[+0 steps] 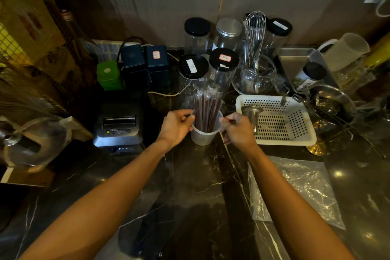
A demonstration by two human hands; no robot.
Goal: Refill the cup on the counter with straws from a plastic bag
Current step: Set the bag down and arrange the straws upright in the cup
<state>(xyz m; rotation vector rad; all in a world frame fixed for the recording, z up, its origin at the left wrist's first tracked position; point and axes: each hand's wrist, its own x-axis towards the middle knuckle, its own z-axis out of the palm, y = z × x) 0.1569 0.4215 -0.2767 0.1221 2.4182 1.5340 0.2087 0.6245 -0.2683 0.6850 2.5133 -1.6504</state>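
Observation:
A translucent plastic cup [203, 137] stands on the dark marble counter [198, 192], filled with several dark brown straws [205, 112] in clear wrappers that stick up out of it. My left hand [176, 126] touches the cup's left rim with curled fingers. My right hand [238, 130] sits at the cup's right rim, fingers curled as well. A clear plastic bag [306, 188] lies flat on the counter to the right, beside my right forearm; it looks empty.
A white perforated basket [278, 124] holding a metal strainer sits right of the cup. Behind stand lidded clear jars [193, 69], a whisk in a glass bowl [255, 78] and dark tins [145, 63]. A receipt printer [119, 126] is on the left.

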